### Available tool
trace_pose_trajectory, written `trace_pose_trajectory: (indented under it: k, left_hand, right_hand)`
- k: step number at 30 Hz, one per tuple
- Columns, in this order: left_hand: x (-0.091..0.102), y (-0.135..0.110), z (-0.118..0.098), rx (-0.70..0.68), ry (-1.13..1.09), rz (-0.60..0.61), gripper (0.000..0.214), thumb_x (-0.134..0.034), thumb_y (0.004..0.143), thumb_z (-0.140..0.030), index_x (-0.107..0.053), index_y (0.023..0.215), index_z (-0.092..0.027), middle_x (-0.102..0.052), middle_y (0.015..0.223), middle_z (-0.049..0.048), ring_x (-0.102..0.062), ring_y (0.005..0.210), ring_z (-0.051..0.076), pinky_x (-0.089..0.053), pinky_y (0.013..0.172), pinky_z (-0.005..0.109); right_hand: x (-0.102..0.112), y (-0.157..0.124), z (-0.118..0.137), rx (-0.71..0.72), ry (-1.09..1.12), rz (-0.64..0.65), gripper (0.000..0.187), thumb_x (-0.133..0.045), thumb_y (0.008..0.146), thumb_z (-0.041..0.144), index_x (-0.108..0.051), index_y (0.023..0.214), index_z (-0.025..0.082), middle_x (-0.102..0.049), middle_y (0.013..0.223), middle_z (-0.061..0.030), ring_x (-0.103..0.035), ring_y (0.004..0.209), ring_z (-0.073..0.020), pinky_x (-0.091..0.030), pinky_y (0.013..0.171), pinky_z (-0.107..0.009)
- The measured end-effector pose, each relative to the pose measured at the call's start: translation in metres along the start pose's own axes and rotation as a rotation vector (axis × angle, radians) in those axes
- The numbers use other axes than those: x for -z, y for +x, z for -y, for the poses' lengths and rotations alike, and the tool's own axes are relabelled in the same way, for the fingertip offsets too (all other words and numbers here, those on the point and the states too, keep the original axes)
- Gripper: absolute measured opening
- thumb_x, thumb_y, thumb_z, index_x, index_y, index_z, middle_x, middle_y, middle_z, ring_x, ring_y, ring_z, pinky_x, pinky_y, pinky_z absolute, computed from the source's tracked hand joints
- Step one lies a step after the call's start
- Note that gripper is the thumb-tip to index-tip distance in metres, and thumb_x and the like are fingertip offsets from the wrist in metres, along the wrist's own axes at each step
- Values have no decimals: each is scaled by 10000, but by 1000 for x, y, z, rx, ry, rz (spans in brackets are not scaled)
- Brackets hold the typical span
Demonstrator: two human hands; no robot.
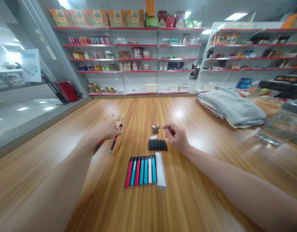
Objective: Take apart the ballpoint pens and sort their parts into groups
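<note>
My left hand (106,131) is closed at the upper part of a red-and-black pen (114,141), its fingertips on the barrel. Partly under this hand lies a second dark red pen (98,147). My right hand (176,138) has its fingers curled, beside small silver pen tips (155,127); what is in the fingers, if anything, is hidden. Small springs (155,131), white plastic bits (153,137) and a row of black grips (157,145) lie left of it. Nearer me are red, blue and white pen barrels (142,170) beside several white refills (160,170).
A thin loop (119,118) and a tiny shiny piece (112,114) lie beyond my left hand. Folded striped cloths (232,104) and a clear jar (276,124) stand at the right. Stocked shelves (136,59) rise behind the wooden table (109,199).
</note>
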State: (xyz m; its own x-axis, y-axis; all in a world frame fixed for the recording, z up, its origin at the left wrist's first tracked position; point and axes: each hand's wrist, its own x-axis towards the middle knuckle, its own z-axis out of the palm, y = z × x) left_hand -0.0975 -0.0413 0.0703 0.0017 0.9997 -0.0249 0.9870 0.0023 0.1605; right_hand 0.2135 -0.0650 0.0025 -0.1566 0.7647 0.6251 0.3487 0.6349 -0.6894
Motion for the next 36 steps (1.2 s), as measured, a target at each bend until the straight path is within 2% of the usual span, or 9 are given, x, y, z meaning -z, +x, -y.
trace_pose_trajectory:
  k: [4, 7, 9, 14, 17, 21, 26, 31, 36]
  left_hand:
    - [2, -19, -57, -191, -641, 5, 253, -585, 752, -343, -510, 595, -160, -551, 456, 20, -498, 372, 117, -344, 392, 210]
    - [-12, -32, -91, -330, -1052, 33, 266, -588, 797, -409, -531, 766, -151, -590, 516, 20, -551, 399, 138, -411, 379, 220]
    - [-30, -35, -99, -371, -1215, 59, 296, -618, 789, -427, -531, 822, -146, -607, 564, 17, -553, 401, 128, -393, 342, 202]
    - [-68, -30, -87, -240, -1528, 35, 345, -648, 769, -446, -519, 851, -137, -650, 710, 31, -471, 349, 48, -237, 270, 146]
    - [-73, -29, -81, -222, -1614, 20, 362, -685, 739, -435, -495, 854, -149, -673, 813, 46, -438, 335, 24, -190, 269, 144]
    - [-71, -30, -81, -238, -1635, 13, 354, -700, 730, -420, -494, 820, -147, -664, 780, 33, -387, 315, 4, -182, 285, 145]
    - [-73, -29, -79, -237, -1621, -91, 311, -668, 766, -407, -562, 871, -134, -636, 783, 24, -397, 352, 2, -183, 303, 150]
    - [-75, -26, -76, -219, -1519, -181, 298, -642, 783, -423, -564, 799, -135, -600, 699, 5, -378, 358, 8, -213, 338, 163]
    - [-75, -29, -79, -209, -1415, -139, 358, -631, 784, -454, -512, 647, -145, -478, 519, -35, -316, 366, 21, -180, 353, 168]
  right_hand:
    - [1, -4, 13, 114, -40, 118, 211, -539, 856, 337, -615, 949, 163, -575, 654, -6, -463, 516, -96, -361, 507, -232]
    - [1, -5, 20, 165, -97, 159, 230, -585, 829, 369, -613, 950, 175, -600, 686, -11, -478, 543, -102, -363, 520, -236]
    - [0, -4, 21, 164, -160, 140, 192, -569, 843, 366, -615, 858, 180, -603, 685, -17, -490, 563, -110, -364, 531, -240]
    - [1, 1, 14, 116, -238, 79, 175, -533, 867, 332, -598, 797, 186, -621, 725, -31, -513, 603, -128, -373, 552, -250]
    - [2, 2, 11, 114, -239, 103, 173, -523, 870, 331, -607, 820, 188, -620, 726, -34, -517, 609, -135, -372, 553, -252]
    - [3, 1, 9, 90, -230, 145, 204, -497, 889, 340, -629, 857, 188, -610, 706, -24, -504, 594, -130, -357, 537, -243]
    - [6, 1, 2, 80, -214, 173, 289, -461, 910, 336, -625, 738, 171, -550, 622, -8, -464, 555, -117, -327, 527, -239]
    - [7, 2, -4, 52, -196, 139, 356, -443, 912, 343, -599, 648, 160, -494, 549, 12, -415, 494, -99, -293, 502, -239]
    - [10, 3, -9, -17, -182, 103, 407, -426, 914, 380, -537, 588, 162, -410, 508, 24, -387, 478, -101, -272, 487, -245]
